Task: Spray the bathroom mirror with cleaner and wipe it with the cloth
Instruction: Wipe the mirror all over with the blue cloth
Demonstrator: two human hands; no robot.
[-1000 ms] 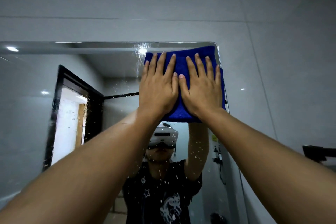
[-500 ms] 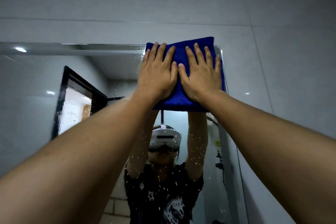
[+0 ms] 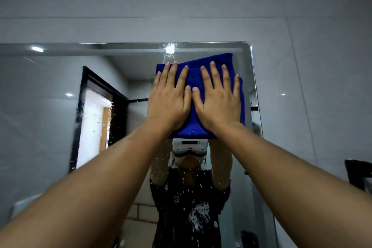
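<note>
A folded blue cloth (image 3: 193, 78) lies flat against the bathroom mirror (image 3: 50, 127) near its top right corner. My left hand (image 3: 169, 98) presses on the cloth's left half with straight, spread fingers. My right hand (image 3: 218, 98) presses on the right half the same way, thumbs almost touching. White spray droplets speckle the glass below the cloth and over the doorway reflection. No spray bottle is in view.
Grey wall tiles (image 3: 312, 66) surround the mirror above and to the right. A dark shelf or fitting (image 3: 358, 175) juts out at the right edge. The mirror reflects a black-framed doorway (image 3: 96, 119) and a person wearing a headset.
Both hands and the cloth slid up to the mirror's top edge, then came back down a little below it.
</note>
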